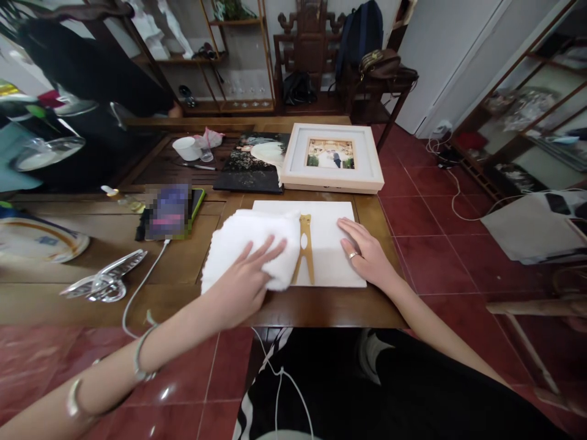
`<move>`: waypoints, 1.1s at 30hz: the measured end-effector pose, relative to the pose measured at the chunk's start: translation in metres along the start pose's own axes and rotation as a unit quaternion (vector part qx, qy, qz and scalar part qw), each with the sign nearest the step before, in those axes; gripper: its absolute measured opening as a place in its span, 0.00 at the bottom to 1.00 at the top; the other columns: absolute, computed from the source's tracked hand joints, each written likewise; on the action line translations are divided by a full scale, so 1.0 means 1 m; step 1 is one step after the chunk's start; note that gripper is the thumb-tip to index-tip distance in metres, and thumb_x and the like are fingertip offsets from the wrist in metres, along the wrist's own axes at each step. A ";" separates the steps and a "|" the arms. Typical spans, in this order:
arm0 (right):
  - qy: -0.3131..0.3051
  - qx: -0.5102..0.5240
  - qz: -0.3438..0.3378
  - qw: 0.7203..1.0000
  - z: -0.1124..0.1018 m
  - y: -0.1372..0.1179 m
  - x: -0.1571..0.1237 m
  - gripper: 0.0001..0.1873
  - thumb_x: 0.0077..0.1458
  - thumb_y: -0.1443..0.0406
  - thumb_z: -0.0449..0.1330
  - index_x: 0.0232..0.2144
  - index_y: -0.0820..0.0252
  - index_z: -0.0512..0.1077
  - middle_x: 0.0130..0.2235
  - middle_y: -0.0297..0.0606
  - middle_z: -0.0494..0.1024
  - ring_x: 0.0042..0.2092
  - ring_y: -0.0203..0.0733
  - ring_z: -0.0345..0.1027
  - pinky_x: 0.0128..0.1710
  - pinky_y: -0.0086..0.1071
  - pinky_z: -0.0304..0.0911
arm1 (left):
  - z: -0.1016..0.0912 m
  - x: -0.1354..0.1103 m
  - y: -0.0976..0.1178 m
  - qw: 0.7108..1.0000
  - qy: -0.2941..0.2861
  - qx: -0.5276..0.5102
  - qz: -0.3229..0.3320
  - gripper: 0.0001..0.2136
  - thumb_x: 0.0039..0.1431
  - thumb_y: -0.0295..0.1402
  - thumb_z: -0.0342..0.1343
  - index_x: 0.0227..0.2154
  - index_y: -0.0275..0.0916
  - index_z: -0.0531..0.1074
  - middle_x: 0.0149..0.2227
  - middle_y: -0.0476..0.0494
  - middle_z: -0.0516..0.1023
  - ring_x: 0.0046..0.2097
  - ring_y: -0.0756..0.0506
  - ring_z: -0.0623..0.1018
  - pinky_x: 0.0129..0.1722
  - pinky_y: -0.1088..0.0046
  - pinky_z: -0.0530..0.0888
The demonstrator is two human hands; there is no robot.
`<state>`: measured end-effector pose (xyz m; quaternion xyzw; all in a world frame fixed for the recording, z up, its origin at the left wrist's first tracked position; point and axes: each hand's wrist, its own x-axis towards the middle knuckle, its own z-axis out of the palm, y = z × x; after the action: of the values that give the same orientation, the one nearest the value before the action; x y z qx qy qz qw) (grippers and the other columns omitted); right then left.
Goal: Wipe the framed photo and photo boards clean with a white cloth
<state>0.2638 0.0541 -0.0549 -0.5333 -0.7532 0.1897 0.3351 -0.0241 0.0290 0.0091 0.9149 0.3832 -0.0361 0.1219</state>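
Note:
My left hand (250,275) lies with spread fingers on top of a white fluffy cloth (243,235). Its thumb is hidden. The cloth covers the left part of a white flat board (332,244) on the table. Just right of the cloth, a flat gold-coloured piece (307,250) with an oval hole and two legs rests on the board. My right hand (364,247), wearing a ring, lies along the board's right edge with its fingers stretched out, holding nothing.
Behind the board stand a white framed photo (339,131) and a dark photo panel (229,174). To the left are a phone (167,211) with a white cable, a dropper bottle (123,200) and a shiny metal ornament (107,278). A white cup (186,148) sits farther back.

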 end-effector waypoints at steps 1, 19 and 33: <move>0.000 -0.001 -0.001 1.000 0.000 0.000 0.000 0.23 0.64 0.59 0.49 0.58 0.57 0.66 0.60 0.46 0.68 0.64 0.48 0.57 0.64 0.52 0.53 | -0.003 0.011 -0.009 1.000 0.005 -0.005 0.003 0.18 0.49 0.16 0.45 0.33 0.35 0.79 0.69 0.42 0.47 0.69 0.35 0.46 0.65 0.44 0.52; -0.001 0.004 -0.002 1.000 0.000 0.001 0.000 0.23 0.64 0.59 0.49 0.59 0.55 0.65 0.61 0.44 0.68 0.64 0.49 0.57 0.64 0.53 0.53 | 0.000 -0.014 0.010 0.998 0.006 0.051 0.034 0.11 0.50 0.19 0.53 0.28 0.38 0.78 0.67 0.43 0.55 0.67 0.30 0.54 0.62 0.47 0.61; -0.002 -0.008 -0.008 1.000 0.000 0.002 0.000 0.23 0.64 0.59 0.49 0.58 0.57 0.65 0.60 0.46 0.68 0.64 0.48 0.57 0.65 0.52 0.53 | -0.034 0.036 -0.067 1.000 0.014 -0.002 -0.022 0.16 0.65 0.34 0.40 0.35 0.37 0.73 0.48 0.36 0.77 0.50 0.38 0.75 0.49 0.62 0.71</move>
<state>0.2653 0.0546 -0.0569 -0.5295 -0.7596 0.1824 0.3305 -0.0476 0.1080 0.0231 0.9065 0.4046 -0.0247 0.1176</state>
